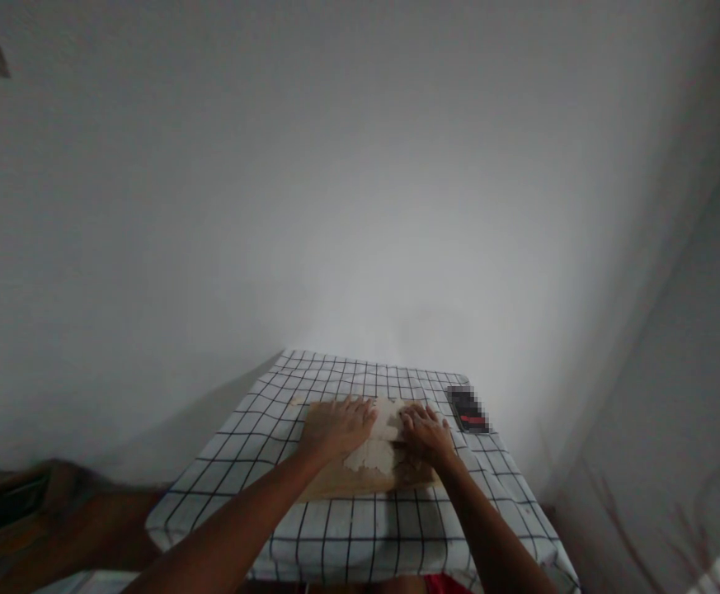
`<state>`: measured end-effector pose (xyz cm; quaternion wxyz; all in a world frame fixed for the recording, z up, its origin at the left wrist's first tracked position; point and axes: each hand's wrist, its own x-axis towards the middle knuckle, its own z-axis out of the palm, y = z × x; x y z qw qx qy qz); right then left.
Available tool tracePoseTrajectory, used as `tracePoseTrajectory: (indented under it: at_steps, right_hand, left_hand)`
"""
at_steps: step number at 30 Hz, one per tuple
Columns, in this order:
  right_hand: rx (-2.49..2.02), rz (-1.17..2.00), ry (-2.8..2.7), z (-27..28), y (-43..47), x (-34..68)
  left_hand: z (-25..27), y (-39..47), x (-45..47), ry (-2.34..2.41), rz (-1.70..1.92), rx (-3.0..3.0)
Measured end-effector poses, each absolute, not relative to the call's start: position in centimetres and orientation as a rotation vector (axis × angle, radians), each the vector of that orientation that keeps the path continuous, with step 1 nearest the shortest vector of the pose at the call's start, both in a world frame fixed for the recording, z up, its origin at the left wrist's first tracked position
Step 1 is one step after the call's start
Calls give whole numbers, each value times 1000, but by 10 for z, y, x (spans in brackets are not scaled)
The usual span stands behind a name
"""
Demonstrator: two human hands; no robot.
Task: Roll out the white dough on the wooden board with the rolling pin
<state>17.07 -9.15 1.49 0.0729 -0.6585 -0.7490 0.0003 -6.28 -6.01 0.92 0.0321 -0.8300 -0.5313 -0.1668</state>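
Observation:
A flat tan sheet [335, 485], like cardboard or a thin board, lies in the middle of the checked cloth. Patchy, ragged-edged pale areas [372, 456] cover part of its surface. My left hand [344, 422] rests on the sheet's left and upper part, palm down, with its fingers stretched forward. On the right side of the sheet is my right hand [426, 432], its fingers somewhat bent and spread, touching the surface. I see nothing held in either hand, though the undersides of the fingers are hidden.
The table wears a white cloth with black grid lines [261, 462]. At its right rear edge lies a dark, pixelated object [468, 410] with a red band. A pale wall [360, 206] rises behind. Brown wooden furniture [56, 511] stands at the lower left.

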Motion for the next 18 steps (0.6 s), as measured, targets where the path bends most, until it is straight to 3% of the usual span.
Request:
tracePoseTrajectory:
  at_steps: [10,18]
  right_hand:
    - [-1941,-24,-2202,5,-120,171]
    - [-1977,-38,-2182,10,-114,167]
  left_hand:
    - [-24,-107,-65,-1359,-626,-2450]
    - [-18,-83,-67,-1473,-547,-2548]
